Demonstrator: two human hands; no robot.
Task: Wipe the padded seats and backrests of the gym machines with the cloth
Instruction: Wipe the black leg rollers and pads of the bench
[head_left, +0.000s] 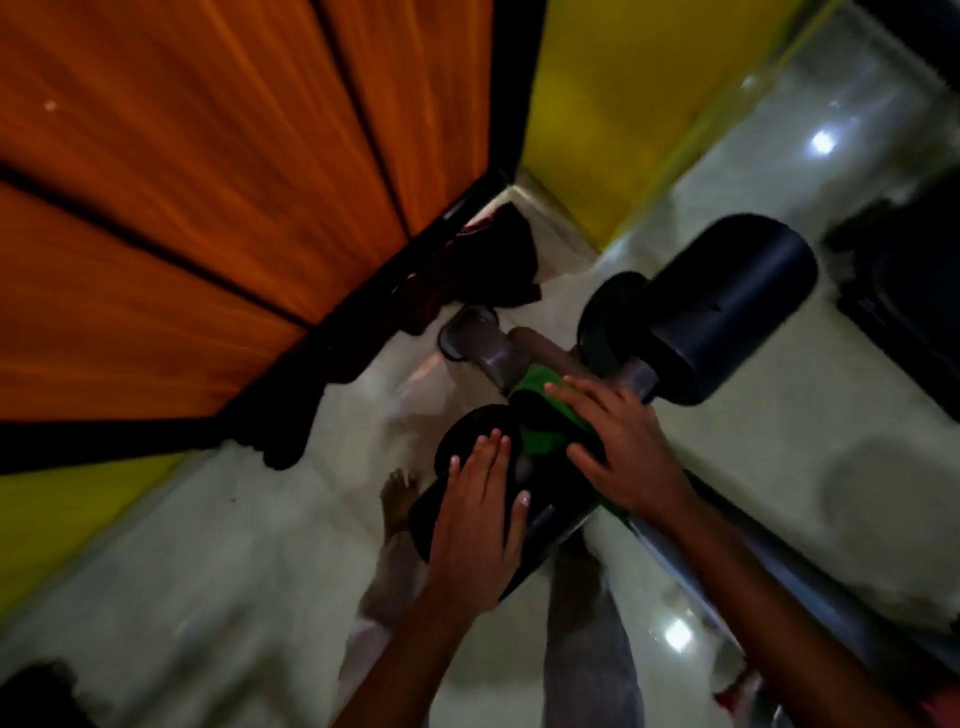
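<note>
A: On the near black roller pad (467, 499), what lies there?
B: The left hand (480, 525), fingers straight, flat. The right hand (623, 447) presses the green cloth (540, 415), mostly hidden, blurred, against the pad's far end.

Left hand (480, 512) lay flat, fingers straight, on the near black roller pad (467, 499). Right hand (621, 447) pressed a green cloth (535, 410) onto the metal bar (493, 353) between the pads, fingers spread. Second black pad (727, 306) sat further right on the same bar. Pale glossy floor (234, 545) below, orange panels (182, 208) left, dark rag (488, 270) in the corner. Frame was blurred.
</note>
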